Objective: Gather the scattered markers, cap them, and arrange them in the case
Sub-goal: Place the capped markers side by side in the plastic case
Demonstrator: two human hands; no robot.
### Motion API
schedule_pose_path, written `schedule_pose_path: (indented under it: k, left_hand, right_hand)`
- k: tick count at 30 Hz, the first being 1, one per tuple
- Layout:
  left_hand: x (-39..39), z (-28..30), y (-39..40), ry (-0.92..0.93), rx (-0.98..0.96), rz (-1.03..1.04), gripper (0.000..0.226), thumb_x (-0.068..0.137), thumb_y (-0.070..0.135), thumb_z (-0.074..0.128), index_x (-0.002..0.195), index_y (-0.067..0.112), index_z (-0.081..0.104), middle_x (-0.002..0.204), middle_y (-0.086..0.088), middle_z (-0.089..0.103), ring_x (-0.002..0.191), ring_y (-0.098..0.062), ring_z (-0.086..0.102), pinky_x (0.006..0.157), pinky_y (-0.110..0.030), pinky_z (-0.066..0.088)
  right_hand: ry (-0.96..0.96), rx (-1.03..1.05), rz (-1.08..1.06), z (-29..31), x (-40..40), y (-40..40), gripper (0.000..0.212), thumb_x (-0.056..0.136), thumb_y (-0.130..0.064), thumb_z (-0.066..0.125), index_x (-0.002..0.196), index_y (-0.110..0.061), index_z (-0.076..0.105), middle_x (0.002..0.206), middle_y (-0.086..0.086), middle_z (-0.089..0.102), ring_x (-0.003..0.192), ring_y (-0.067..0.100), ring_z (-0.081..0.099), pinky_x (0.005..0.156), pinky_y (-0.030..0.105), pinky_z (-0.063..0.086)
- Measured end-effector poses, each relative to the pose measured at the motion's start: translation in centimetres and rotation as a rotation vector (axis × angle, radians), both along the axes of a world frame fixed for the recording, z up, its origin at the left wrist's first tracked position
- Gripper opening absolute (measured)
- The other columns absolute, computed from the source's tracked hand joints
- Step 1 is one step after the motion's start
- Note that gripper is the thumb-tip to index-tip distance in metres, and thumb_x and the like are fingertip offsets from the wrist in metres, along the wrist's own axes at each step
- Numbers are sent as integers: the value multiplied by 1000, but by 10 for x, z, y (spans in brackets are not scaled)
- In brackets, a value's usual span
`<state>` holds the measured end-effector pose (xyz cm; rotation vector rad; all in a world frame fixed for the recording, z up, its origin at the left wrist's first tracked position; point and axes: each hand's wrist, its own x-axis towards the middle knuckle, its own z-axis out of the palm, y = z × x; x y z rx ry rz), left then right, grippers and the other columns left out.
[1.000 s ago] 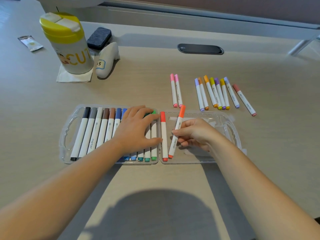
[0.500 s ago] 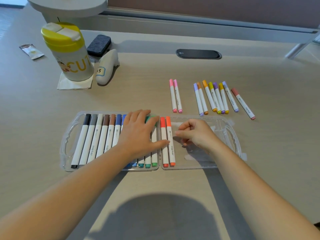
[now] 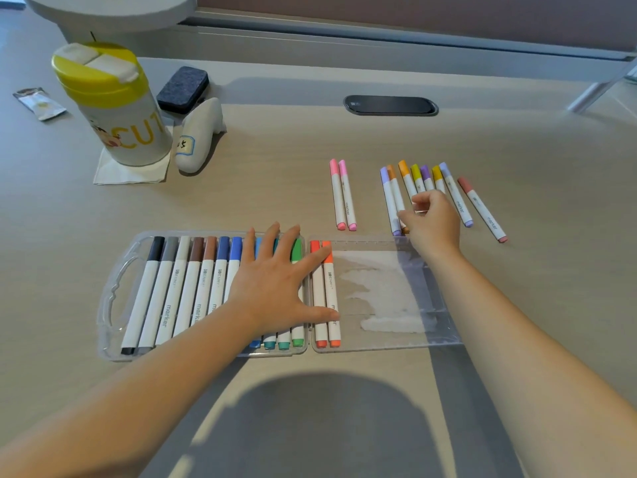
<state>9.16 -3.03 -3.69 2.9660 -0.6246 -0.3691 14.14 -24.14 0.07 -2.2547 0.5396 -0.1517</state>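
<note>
A clear plastic case (image 3: 113,298) lies open and flat on the desk. Its left half is filled with a row of capped markers, from black (image 3: 144,291) through browns and blues to green. My left hand (image 3: 272,288) rests flat on them, fingers spread. In the right half lie a red marker (image 3: 317,298) and an orange marker (image 3: 330,294) against the hinge. Beyond the case, my right hand (image 3: 432,222) hovers with curled fingers over a loose row of orange, yellow and purple markers (image 3: 389,198) still on the desk. Two pink markers (image 3: 343,198) lie to their left.
A yellow-lidded wipes canister (image 3: 113,105) stands on a napkin (image 3: 131,172) at the back left, with a dark eraser (image 3: 182,88), a white labelled object (image 3: 200,136) and a sachet (image 3: 39,103) nearby. A black cable grommet (image 3: 391,105) sits in the desk at the back.
My right hand laid the orange marker beside the red one in the case, let go, and moved up and right onto the loose row. The left hand stayed on the case.
</note>
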Motion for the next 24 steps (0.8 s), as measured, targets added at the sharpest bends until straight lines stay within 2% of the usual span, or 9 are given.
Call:
schedule_pose_path:
  k: [3,5,7,11,15,16,19,22,24]
  left_hand:
    - [-1,-1,1,-7,-8,6,105,43,88,0,140,49,-10,156,1,-7,142,-31,-12,111,-53,-13]
    - [-1,-2,1,-8,-13,8,105,43,87,0,140,49,-10,156,0,-7,142,-30,-12,111,-53,-14]
    - [-1,-2,1,-4,-18,9,104,44,88,1,140,49,-9,156,0,-7,142,-30,-12,110,-53,-14]
    - [-1,-1,1,-1,-11,5,104,44,88,1,140,49,-11,156,0,-7,142,-30,-12,110,-52,-15]
    - [-1,-1,0,2,-14,5,103,47,91,7,140,49,-9,156,0,-7,143,-30,-12,110,-52,-15]
    - [-1,-1,0,5,-15,4,103,48,90,8,141,49,-8,156,0,-6,143,-30,-12,111,-52,-15]
    - [-1,1,0,9,1,0,99,55,90,18,141,49,-8,156,0,-7,142,-29,-13,111,-52,-13]
    - [-1,3,-1,25,17,-6,94,66,86,31,141,47,-9,156,0,-11,142,-30,-15,113,-53,-13]
    - [-1,4,-1,20,26,-9,92,68,83,31,141,47,-10,156,0,-11,142,-30,-15,113,-53,-13]
  right_hand:
    - [89,-62,39,-4,14,4,44,84,-13,64,123,-7,45,119,10,55,105,24,56,75,25,41]
    - [134,-89,39,-7,21,6,48,83,-13,66,124,-7,42,122,12,55,107,27,55,77,30,43]
    - [168,-71,13,-7,26,6,49,82,-11,66,124,-8,42,124,13,55,106,28,57,72,28,46]
    - [247,1,-40,0,30,5,52,82,-9,67,127,-8,42,131,13,51,111,27,56,56,18,40]
    - [204,55,-42,5,28,3,48,85,-8,63,130,-9,45,132,10,50,90,18,51,48,15,41]
    - [164,121,-36,6,27,3,49,85,-5,61,131,-9,43,132,10,50,90,18,52,52,19,46]
    - [74,433,37,16,16,7,64,83,9,56,138,-12,32,108,11,61,88,26,62,69,42,54]
    - [104,536,187,26,-5,14,62,82,14,53,129,-20,31,83,5,56,79,24,63,73,37,57]
    - [181,593,235,30,-18,19,41,86,9,48,115,-17,36,82,8,54,73,24,63,64,33,58]
